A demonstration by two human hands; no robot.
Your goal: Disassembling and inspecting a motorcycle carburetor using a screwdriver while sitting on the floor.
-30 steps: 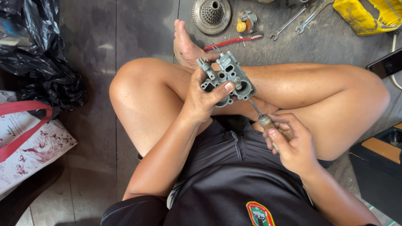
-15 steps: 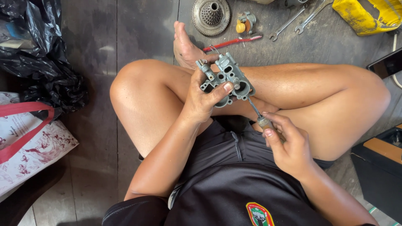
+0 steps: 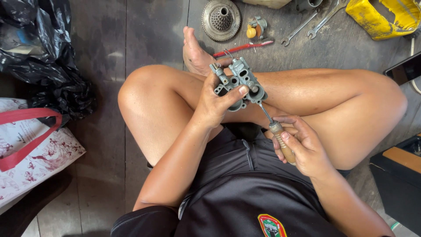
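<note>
Two hands work: the right hand grips a wooden-handled screwdriver, its shaft slanting up-left into the grey cast-metal carburettor body, clasped just beyond by the left hand over the crossed legs.

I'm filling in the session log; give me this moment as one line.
left hand: holds grey carburetor body | right hand: grips wooden-handled screwdriver, tip at body | floor: wrenches, red tool, round gear

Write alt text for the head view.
A person sitting cross-legged holds a grey metal carburetor body in the left hand and works a wooden-handled screwdriver into it with the right hand. Wrenches and a round gear lie on the floor.
</note>
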